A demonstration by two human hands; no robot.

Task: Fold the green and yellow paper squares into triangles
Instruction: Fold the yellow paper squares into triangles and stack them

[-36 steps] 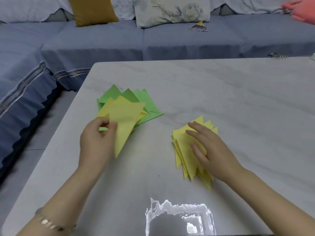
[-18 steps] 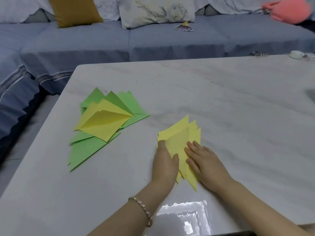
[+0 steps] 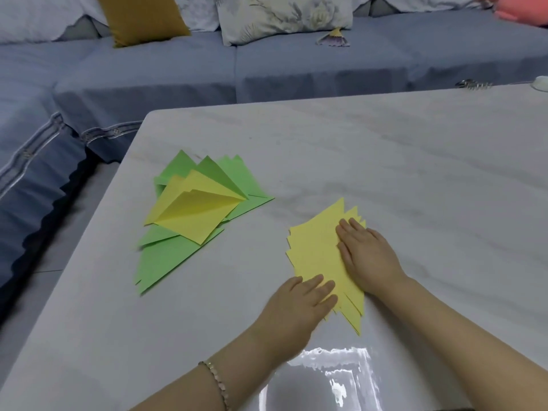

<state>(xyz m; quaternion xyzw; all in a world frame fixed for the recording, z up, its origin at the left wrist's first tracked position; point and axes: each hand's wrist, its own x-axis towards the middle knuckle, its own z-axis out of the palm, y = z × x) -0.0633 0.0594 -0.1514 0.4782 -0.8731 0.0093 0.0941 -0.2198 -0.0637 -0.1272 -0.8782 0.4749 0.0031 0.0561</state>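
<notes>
A blue-grey sofa point(image 3: 296, 63) wraps around the far and left sides of a pale, marble-patterned worktop point(image 3: 385, 161), with a mustard cushion point(image 3: 142, 16) and a floral cushion point(image 3: 284, 16) propped against its back. On the left part of the worktop lies a fanned pile of folded paper: green triangles point(image 3: 160, 262) underneath, their points spreading towards the sofa and towards the near edge, and yellow triangles point(image 3: 195, 215) lying on top of them. Well apart from that pile, to its right and nearer the person, sits a loosely squared stack of yellow paper squares point(image 3: 317, 247), its corners fanned out at the far and near ends. The person's right hand point(image 3: 370, 256) lies palm down on the right side of the stack, fingers straight and pointing away. The left hand point(image 3: 299, 304) lies flat on the stack's near left part, its fingertips on the top sheet. The grip of each hand is spread, pressing on the paper and clamped on nothing. A beaded bracelet point(image 3: 216, 381) circles the left wrist. A hair claw point(image 3: 471, 83) rests at the worktop's far right edge.
</notes>
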